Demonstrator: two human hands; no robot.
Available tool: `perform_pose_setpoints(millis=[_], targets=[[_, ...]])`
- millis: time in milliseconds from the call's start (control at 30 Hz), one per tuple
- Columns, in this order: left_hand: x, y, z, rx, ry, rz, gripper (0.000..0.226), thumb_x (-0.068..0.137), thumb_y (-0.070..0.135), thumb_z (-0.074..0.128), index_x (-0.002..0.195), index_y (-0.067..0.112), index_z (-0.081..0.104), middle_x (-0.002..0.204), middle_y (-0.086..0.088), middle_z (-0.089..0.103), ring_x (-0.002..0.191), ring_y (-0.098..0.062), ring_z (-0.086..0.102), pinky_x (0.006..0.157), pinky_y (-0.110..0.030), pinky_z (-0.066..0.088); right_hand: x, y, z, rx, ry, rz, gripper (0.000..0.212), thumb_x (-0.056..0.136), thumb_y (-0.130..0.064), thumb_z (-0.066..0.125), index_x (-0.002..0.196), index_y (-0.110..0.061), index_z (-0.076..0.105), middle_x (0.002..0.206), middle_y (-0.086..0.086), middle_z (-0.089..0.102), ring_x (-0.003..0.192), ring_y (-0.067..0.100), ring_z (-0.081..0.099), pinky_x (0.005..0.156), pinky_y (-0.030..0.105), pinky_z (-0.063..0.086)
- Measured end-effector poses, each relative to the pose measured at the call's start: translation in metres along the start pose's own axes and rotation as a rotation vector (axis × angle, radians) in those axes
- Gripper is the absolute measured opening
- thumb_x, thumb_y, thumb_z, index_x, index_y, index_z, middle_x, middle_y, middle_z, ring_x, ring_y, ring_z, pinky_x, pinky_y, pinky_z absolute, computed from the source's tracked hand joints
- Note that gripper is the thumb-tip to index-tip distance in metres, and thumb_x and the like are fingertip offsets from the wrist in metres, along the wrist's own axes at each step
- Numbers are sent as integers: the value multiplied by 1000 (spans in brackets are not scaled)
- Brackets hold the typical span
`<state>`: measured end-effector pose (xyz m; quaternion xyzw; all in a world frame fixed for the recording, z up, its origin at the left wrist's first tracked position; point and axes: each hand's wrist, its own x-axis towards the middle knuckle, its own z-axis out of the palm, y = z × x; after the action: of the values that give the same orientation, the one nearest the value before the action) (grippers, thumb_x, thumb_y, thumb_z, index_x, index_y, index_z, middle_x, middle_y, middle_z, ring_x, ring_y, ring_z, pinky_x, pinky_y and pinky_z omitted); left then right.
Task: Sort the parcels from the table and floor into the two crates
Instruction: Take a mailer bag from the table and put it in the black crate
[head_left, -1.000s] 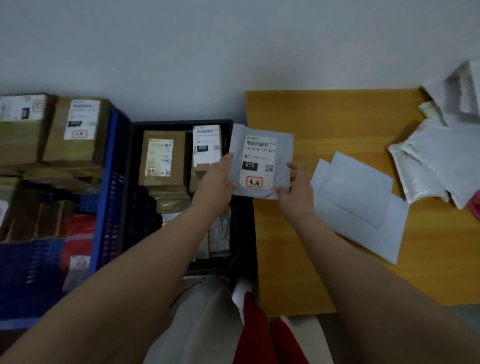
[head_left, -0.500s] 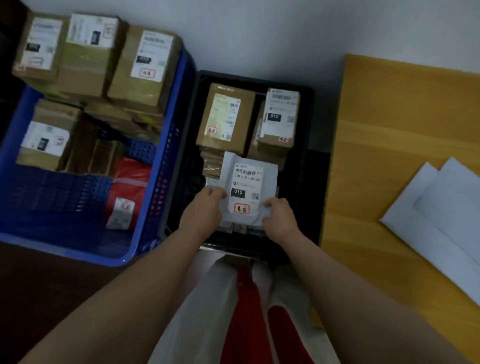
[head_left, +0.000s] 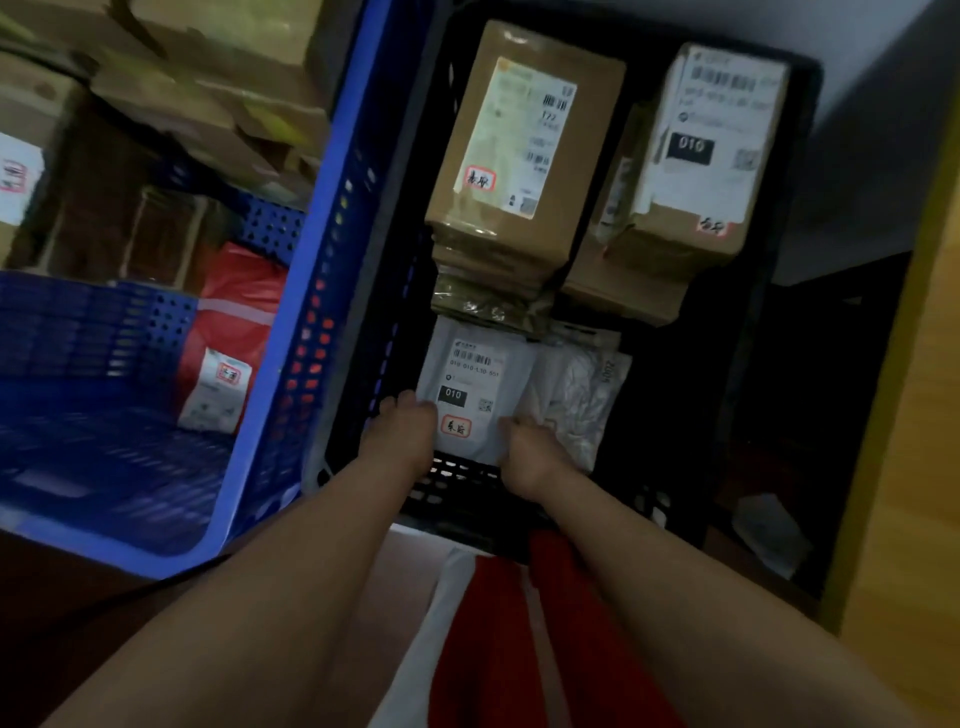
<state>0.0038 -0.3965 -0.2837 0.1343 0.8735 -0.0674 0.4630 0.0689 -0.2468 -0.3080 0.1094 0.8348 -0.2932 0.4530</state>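
The grey mailer (head_left: 475, 387), its label with "010" facing up, sits low in the near end of the black crate (head_left: 800, 171), just beside a crumpled white bag (head_left: 576, 395) and in front of the stacked brown boxes (head_left: 519, 156). Both hands pinch its near edge: the left hand (head_left: 402, 431) at the left corner, the right hand (head_left: 524, 447) at the right. This looks like the placing step for this parcel. The next move calls for letting go and lifting both hands clear of the crate wall, then turning back to the bench (head_left: 924, 415) for another parcel. The blue crate (head_left: 291, 291) stands touching on the left.
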Motion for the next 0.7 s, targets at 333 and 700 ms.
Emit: perform_pose_setpoints(millis=[333,700], targets=[[47,8,17,134,-199,-53,76,91,32,65,149,7,23,157,-23,1,141,-39,20,112,-48,32,47,22,22,-68,-145,30,58,94,-27,55,145,-17,31,139,16,40,124,35,42,103,40,41],[-40,69,-62,48,191,135,53,95,24,52,143,12,34,145,-12,31,126,-31,37,87,-40,45,-62,4,-65,-9,202,47,52,92,-28,55,140,-14,41,138,14,40,126,32,38,95,36,42]])
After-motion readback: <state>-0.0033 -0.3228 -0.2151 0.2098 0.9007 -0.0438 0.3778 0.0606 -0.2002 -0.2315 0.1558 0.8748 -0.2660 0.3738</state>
